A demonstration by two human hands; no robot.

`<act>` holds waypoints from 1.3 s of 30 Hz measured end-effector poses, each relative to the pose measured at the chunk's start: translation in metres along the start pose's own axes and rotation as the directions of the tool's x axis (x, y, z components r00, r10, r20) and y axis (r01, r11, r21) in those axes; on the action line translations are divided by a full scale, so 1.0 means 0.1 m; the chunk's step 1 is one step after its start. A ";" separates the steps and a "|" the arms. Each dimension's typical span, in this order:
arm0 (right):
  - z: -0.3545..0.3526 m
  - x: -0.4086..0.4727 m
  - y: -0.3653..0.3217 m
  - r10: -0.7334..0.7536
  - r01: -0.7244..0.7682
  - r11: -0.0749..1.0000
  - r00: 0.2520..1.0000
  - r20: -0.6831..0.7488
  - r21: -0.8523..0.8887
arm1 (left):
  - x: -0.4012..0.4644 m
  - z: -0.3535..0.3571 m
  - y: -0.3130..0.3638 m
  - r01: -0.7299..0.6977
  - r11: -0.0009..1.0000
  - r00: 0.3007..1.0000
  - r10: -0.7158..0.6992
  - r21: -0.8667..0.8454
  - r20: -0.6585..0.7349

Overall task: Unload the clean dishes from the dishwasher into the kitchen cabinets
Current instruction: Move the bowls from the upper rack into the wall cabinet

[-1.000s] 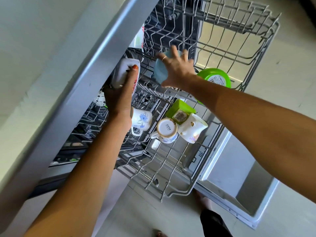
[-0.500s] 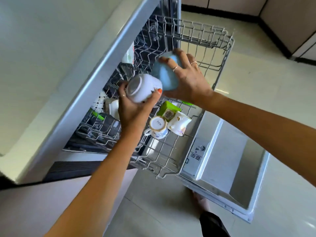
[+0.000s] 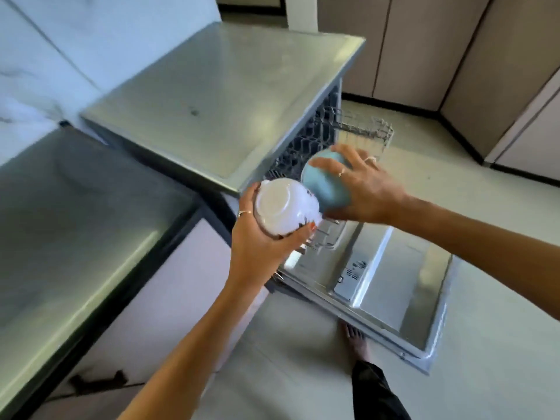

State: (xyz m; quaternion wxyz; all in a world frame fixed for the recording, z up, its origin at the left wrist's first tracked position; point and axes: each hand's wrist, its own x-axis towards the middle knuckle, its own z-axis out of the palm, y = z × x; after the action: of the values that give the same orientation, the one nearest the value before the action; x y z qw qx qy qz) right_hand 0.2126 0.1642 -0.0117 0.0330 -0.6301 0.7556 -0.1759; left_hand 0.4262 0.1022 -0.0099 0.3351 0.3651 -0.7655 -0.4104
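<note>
— Where do we stand? We see the dishwasher [image 3: 218, 95] with its door [image 3: 391, 286] dropped flat and the rack [image 3: 363, 131] pulled out beyond it; the cabinets [image 3: 424, 50] run along the far wall.

— We hold both bowls above the rack's near end, touching each other. The blue bowl [image 3: 325, 183] sits in our right hand [image 3: 366, 192], fingers spread over its curved back; the white bowl [image 3: 283, 206] in our left hand [image 3: 257, 237], fingers and thumb pinching its rim.

— Which way do they point?

— The white bowl's base faces up toward us, tilted left; the blue bowl's base tilts up and away. Both are round, so neither has a real long axis.

— We'd suggest turning them upright and keeping them apart, so they don't knock while we carry them to a cabinet.
</note>
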 end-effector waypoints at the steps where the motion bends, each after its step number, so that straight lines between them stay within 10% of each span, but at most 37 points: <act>1: -0.05 -0.04 -0.19 -0.045 0.046 0.999 0.999 0.007 -0.027 | -0.09 -0.21 0.06 -0.021 1.000 1.000 0.021 0.014 -0.021; 17: -1.02 0.46 -2.85 -0.615 0.596 0.779 0.786 -0.056 -0.194 | -0.82 -3.05 0.78 -0.142 0.976 0.797 0.210 0.163 -0.566; 23: -1.43 0.81 -3.62 -0.726 0.698 0.685 0.625 -0.287 -0.212 | -0.68 -3.73 1.18 -0.200 0.935 0.684 0.348 0.293 -0.641; 30: -2.12 1.54 -4.34 -0.680 0.752 0.642 0.467 -0.566 -0.150 | -0.19 -4.59 1.67 -0.170 0.842 0.518 0.519 0.513 -0.680; 39: -3.22 3.03 -5.09 -0.453 0.748 0.656 0.497 -0.740 0.101 | 0.79 -5.70 2.54 -0.197 0.854 0.396 0.519 0.482 -0.757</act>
State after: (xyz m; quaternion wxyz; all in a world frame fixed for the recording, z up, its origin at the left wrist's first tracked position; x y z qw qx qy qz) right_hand 0.5421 -0.1284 0.4986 -0.1685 -0.7305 0.3833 -0.5394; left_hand 0.7774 -0.0816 0.4793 0.6920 0.3928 -0.6041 0.0431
